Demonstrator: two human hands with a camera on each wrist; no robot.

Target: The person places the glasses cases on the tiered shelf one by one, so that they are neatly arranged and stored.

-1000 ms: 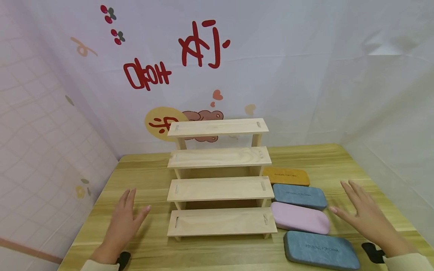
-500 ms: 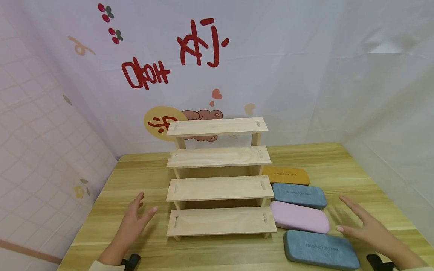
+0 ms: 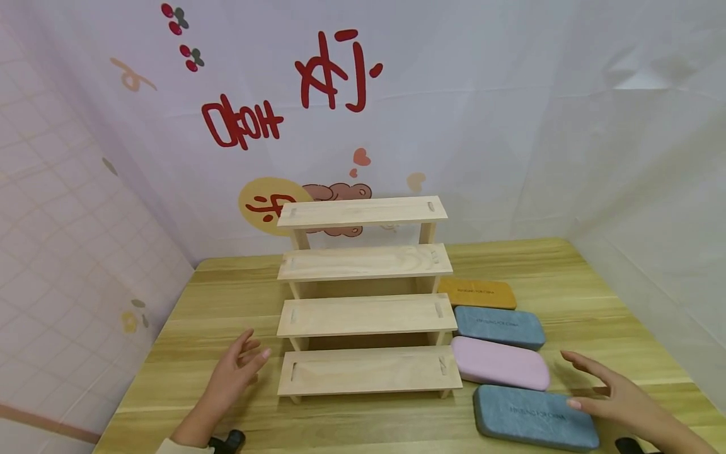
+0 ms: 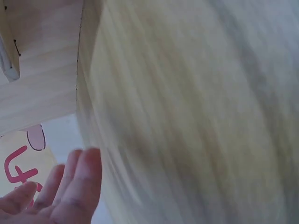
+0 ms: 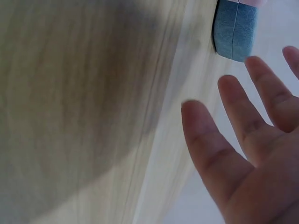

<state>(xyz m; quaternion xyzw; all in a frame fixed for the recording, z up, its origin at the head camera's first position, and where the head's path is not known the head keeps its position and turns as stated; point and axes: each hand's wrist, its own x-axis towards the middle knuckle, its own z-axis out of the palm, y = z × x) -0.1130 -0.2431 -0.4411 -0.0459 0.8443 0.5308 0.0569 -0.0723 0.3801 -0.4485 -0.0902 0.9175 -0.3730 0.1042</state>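
My left hand (image 3: 231,375) hovers over the table left of a stepped wooden rack (image 3: 368,315), its fingers loosely bent and holding nothing. In the left wrist view the left hand (image 4: 70,196) shows beside the rack's underside. My right hand (image 3: 615,394) is at the right end of the front blue glasses case (image 3: 535,419), its thumb tip overlapping the case in view; whether it touches I cannot tell. A pink case (image 3: 500,364), another blue case (image 3: 499,328) and a mustard case (image 3: 478,294) lie behind it. In the right wrist view the fingers (image 5: 243,107) are spread and relaxed.
The rack has several flat shelves rising toward the back, and the cases lie along its right side. White printed cloth (image 3: 482,126) hangs behind and on both sides of the wooden table (image 3: 227,296).
The left hand has moved right and slightly nearer, closer to the rack, with its fingers more bent. My right hand has come down toward the front blue case. The rack and cases stay put.
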